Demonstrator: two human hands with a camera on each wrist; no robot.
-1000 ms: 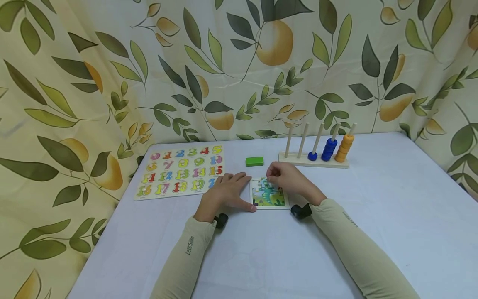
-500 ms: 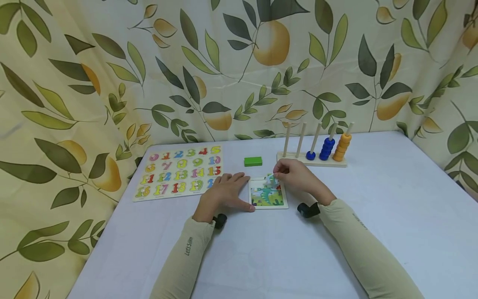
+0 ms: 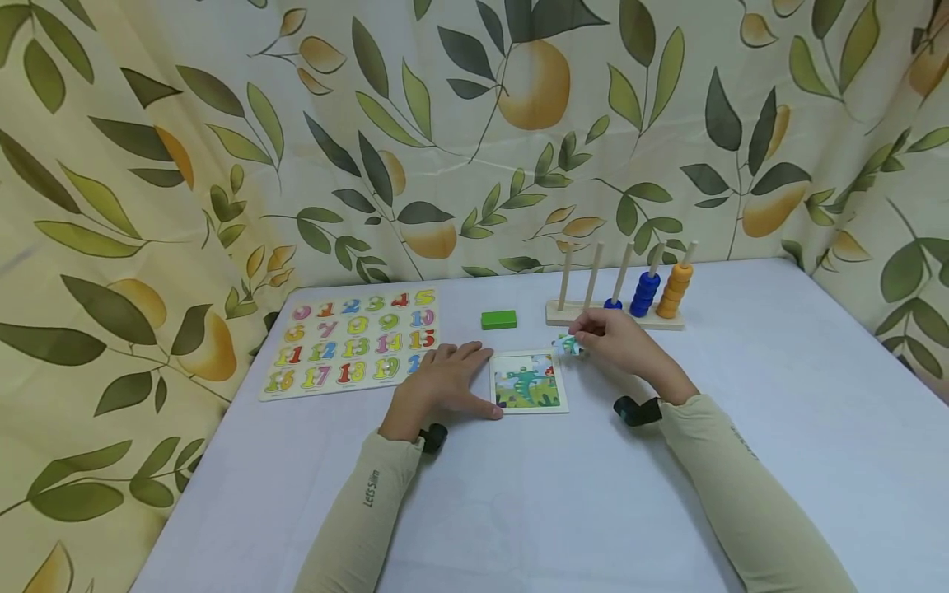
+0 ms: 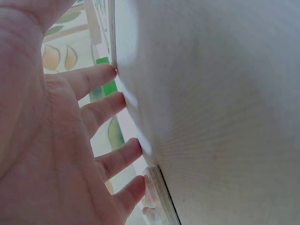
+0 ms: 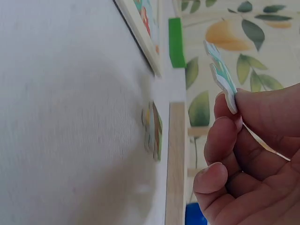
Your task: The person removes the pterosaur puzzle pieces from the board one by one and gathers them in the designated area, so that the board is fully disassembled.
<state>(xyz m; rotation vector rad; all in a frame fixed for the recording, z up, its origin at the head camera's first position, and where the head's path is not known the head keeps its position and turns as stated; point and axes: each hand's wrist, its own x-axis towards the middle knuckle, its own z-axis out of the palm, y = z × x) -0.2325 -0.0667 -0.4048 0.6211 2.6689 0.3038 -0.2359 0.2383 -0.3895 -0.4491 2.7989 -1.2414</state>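
A small jigsaw puzzle with a green dinosaur picture and white frame (image 3: 530, 410) lies flat on the table. My left hand (image 3: 445, 387) rests palm down at its left side, fingers spread, thumb at the frame's lower left corner. The little finger touches or nearly touches the number board (image 4: 161, 194). My right hand (image 3: 626, 350) pinches a puzzle piece (image 5: 224, 77) between thumb and forefinger, held above the table right of the frame. A blank white area shows in the picture's upper part. Another puzzle piece (image 5: 153, 131) lies on the table beneath my right hand, concealed in the head view.
Left of the puzzle lies the number board with coloured numerals. A green block (image 3: 499, 319) sits behind the frame. At the back right stands a bead stacker (image 3: 571, 313) with blue beads (image 3: 645, 296) and orange beads (image 3: 675, 292). A patterned curtain (image 3: 474, 123) hangs behind.
My right hand has lifted the puzzle piece out of the frame and carried it to the right, clear of the picture. My left hand has stayed in place beside the frame.
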